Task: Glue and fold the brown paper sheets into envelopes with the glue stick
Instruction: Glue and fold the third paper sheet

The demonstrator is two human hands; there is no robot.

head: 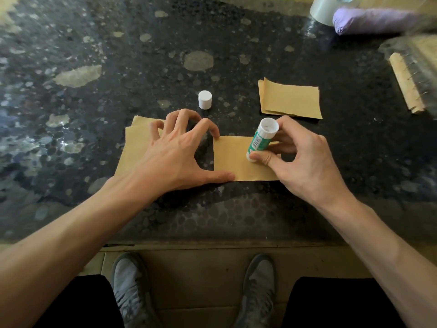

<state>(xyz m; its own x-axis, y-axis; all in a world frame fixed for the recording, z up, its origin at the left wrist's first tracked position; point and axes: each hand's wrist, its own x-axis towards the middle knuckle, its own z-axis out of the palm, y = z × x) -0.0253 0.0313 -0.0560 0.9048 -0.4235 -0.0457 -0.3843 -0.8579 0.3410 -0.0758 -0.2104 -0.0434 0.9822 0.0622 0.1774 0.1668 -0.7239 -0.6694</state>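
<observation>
Dark speckled stone worktop [142,55] carried a flat brown paper sheet [236,162].
Left grip [179,157] lay released, pressing it; right grip [305,162] pinched a green-and-white glue stick [261,140], hiding the sheet's right edge.

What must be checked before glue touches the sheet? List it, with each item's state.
1. Cap off glue stick: ok, it stands on the table.
2. Sheet pinned: ok, left hand presses its left edge.
3. Glue stick gripped: ok, right hand holds its base.
4. Open end facing sheet: not ok, it points up.
5. Glue raised past the rim: cannot tell.
</observation>
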